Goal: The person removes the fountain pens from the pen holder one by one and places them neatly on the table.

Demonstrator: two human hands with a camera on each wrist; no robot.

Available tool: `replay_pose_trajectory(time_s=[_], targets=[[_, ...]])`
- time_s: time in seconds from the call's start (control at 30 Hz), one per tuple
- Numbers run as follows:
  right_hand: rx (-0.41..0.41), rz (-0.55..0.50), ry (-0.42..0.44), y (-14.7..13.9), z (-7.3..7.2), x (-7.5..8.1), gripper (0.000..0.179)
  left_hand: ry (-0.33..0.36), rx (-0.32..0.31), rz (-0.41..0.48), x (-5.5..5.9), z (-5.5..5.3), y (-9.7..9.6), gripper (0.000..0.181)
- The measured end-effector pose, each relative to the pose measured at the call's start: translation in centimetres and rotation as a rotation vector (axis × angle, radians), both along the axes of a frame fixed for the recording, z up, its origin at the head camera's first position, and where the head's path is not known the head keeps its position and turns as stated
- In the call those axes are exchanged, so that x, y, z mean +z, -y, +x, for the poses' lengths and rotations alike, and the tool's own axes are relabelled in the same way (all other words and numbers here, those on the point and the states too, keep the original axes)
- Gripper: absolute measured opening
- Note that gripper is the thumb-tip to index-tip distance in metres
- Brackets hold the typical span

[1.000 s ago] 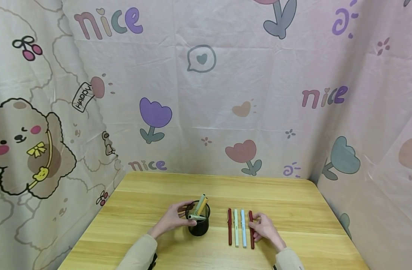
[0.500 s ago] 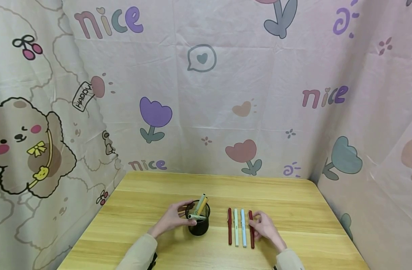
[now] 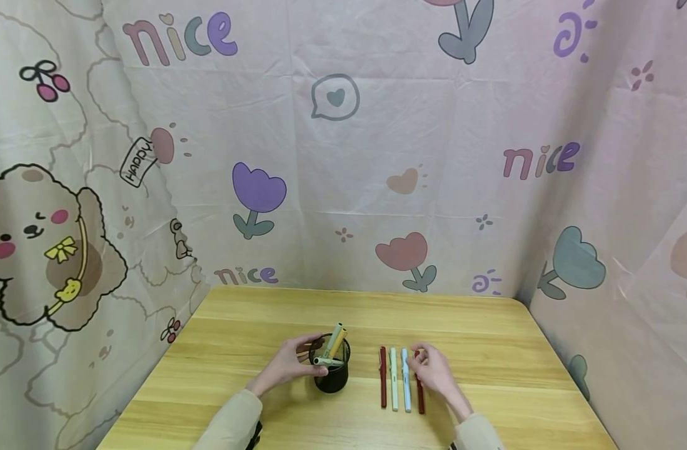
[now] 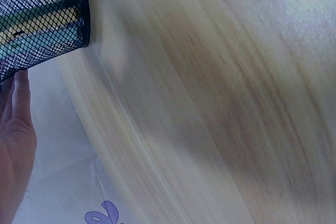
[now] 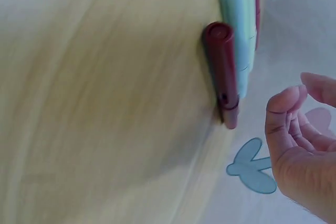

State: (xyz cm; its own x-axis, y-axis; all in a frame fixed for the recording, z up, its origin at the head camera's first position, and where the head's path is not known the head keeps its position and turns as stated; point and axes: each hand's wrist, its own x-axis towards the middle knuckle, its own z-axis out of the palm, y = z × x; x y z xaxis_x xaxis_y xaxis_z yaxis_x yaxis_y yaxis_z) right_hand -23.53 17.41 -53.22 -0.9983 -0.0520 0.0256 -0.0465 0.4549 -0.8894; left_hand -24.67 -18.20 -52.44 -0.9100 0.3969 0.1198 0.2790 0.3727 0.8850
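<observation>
My left hand (image 3: 287, 362) grips a black mesh pen holder (image 3: 332, 381) by its side, thumb in front and fingers around the rim. Inside it lean a green pen (image 3: 335, 333), a yellow pen (image 3: 340, 342) and a pale green pen (image 3: 327, 362). To the right, pens lie side by side: dark red (image 3: 383, 378), mint (image 3: 394, 387), light blue (image 3: 407, 390) and another dark red pen (image 3: 421, 403). Over the upper end of this rightmost pen hovers my right hand (image 3: 436, 372). Its fingers are loosely bent and hold nothing; in the right wrist view, they are apart from the pens.
The wooden table (image 3: 253, 312) reaches back to a patterned curtain (image 3: 343, 156), which also hangs along both sides. Between the pen holder and the row of pens is a narrow strip of bare wood.
My right hand has come off the rightmost dark red pen and moved up and slightly left. That pen stays on the table. My left hand and the pen holder have not moved.
</observation>
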Motion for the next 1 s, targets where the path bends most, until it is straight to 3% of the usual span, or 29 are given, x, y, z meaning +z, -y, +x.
replay_pose_trajectory(time_s=[0.23, 0.6, 1.0], targets=[[0.071, -0.032, -0.09, 1.4, 0.1, 0.7, 0.032, 0.004, -0.001, 0.007, 0.0, 0.0, 0.0, 0.083], [0.426, -0.034, -0.316, 5.7, -1.0, 1.2, 0.023, 0.03, -0.005, 0.04, 0.0, -0.1, 0.0, 0.084], [0.617, 0.09, -0.351, 9.7, -2.2, 2.6, 0.023, 0.002, -0.023, 0.028, 0.0, 0.0, -0.1, 0.082]])
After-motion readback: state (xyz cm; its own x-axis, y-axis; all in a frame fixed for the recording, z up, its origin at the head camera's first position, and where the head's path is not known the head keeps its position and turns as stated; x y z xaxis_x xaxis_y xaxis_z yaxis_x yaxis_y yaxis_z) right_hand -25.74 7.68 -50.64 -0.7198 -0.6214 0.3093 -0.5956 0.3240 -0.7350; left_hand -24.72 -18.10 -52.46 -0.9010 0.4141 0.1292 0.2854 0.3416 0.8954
